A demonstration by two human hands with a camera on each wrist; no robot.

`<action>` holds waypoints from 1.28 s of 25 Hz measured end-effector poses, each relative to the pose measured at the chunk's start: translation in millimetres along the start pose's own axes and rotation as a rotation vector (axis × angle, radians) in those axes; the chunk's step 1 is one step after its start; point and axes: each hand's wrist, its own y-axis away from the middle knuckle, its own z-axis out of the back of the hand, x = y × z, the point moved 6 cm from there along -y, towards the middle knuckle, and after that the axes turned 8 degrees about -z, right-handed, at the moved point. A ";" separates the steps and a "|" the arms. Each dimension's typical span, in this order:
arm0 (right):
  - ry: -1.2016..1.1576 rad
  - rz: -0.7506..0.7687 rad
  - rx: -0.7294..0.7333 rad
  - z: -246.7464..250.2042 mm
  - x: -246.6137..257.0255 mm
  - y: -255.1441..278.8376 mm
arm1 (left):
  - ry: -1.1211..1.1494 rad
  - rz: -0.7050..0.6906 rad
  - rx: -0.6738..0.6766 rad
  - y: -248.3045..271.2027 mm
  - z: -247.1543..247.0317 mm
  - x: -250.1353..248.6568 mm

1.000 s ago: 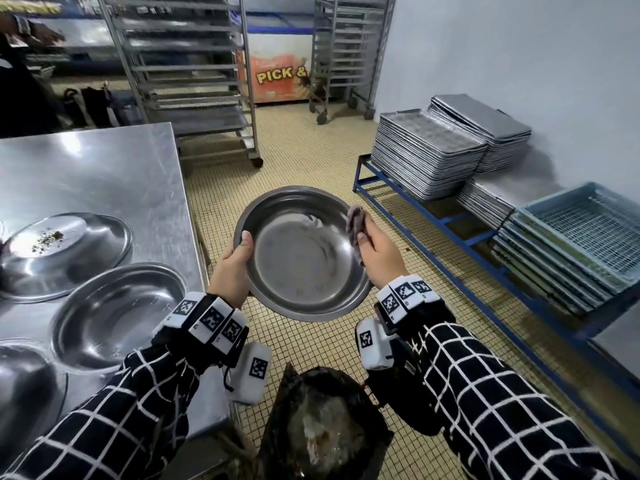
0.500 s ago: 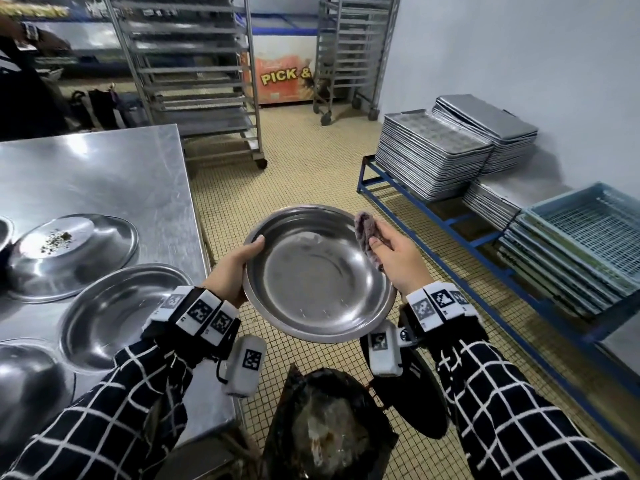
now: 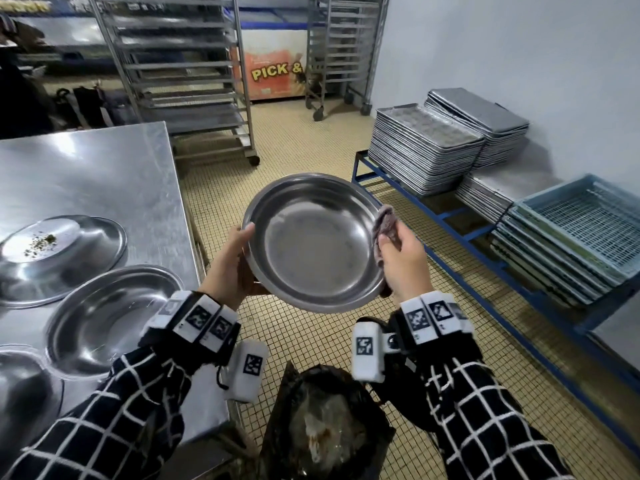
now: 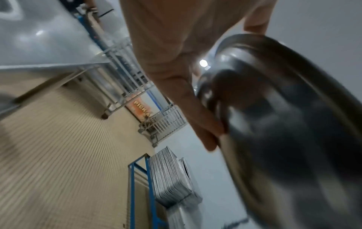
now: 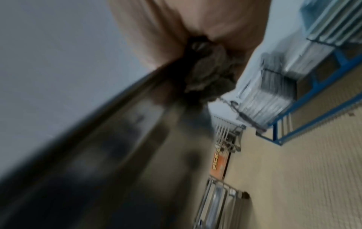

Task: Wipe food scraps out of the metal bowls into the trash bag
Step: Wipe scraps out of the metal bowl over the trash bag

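Observation:
I hold a wide metal bowl (image 3: 313,242) in the air above the floor, its inside facing me and free of scraps. My left hand (image 3: 235,261) grips its left rim, thumb over the edge, fingers underneath (image 4: 203,124). My right hand (image 3: 403,258) pinches a crumpled grey cloth (image 3: 382,226) against the bowl's right rim; the right wrist view shows the cloth (image 5: 207,74) bunched in the fingers beside the bowl's edge. The black trash bag (image 3: 325,431) stands open below the bowl, with waste inside.
The steel table (image 3: 90,174) at left carries an upturned bowl with scraps (image 3: 59,251), another bowl (image 3: 110,317) and a third at the edge (image 3: 24,393). Stacked baking trays (image 3: 426,150) and blue crates (image 3: 581,230) sit on a blue rack at right. Wheeled racks (image 3: 180,74) stand behind.
The bowl has tipped up and shifted slightly right. My right hand with the cloth has slid from inside the upper right of the bowl out to its right rim.

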 end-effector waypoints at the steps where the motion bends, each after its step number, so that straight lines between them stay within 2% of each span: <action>1: 0.039 0.013 0.042 3.8 6.5 -1.3 | 0.043 0.012 0.033 -1.3 -0.3 -4.6; 3: 0.071 0.042 0.049 5.5 12.9 0.5 | 0.076 -0.007 0.019 -4.1 0.3 -8.9; 6: 0.009 0.055 -0.049 -0.5 8.3 10.3 | 0.010 0.015 -0.165 -4.5 0.0 -3.7; 8: -0.130 -0.003 -0.079 -13.7 -2.1 15.7 | -0.077 -0.004 -0.240 -1.3 -7.1 3.1; 10: -0.233 -0.046 -0.151 -18.9 -8.9 21.7 | -0.155 -0.016 -0.228 4.0 -16.4 15.3; 13: -0.204 -0.038 -0.162 -9.5 -8.7 20.5 | -0.064 -0.007 -0.108 6.5 -20.8 22.7; 17: -0.045 0.006 0.035 11.2 2.0 7.1 | 0.093 -0.084 0.102 -2.1 -7.9 -3.2; 20: -0.009 0.017 0.061 7.6 0.7 13.9 | 0.043 0.070 -0.051 -1.3 8.2 6.1; 25: -0.062 -0.003 -0.149 2.2 -12.3 18.5 | 0.078 0.051 -0.219 9.8 -6.8 25.1; 28: -0.168 -0.073 -0.161 -18.6 -26.4 25.3 | 0.081 0.071 -0.328 11.4 -4.8 44.7; 30: -0.200 -0.097 -0.184 -24.9 -34.2 30.6 | 0.009 0.098 -0.297 15.2 -4.0 54.0; 32: -0.203 -0.092 -0.182 -14.8 -32.7 26.1 | -0.019 0.054 -0.165 13.8 -4.0 48.9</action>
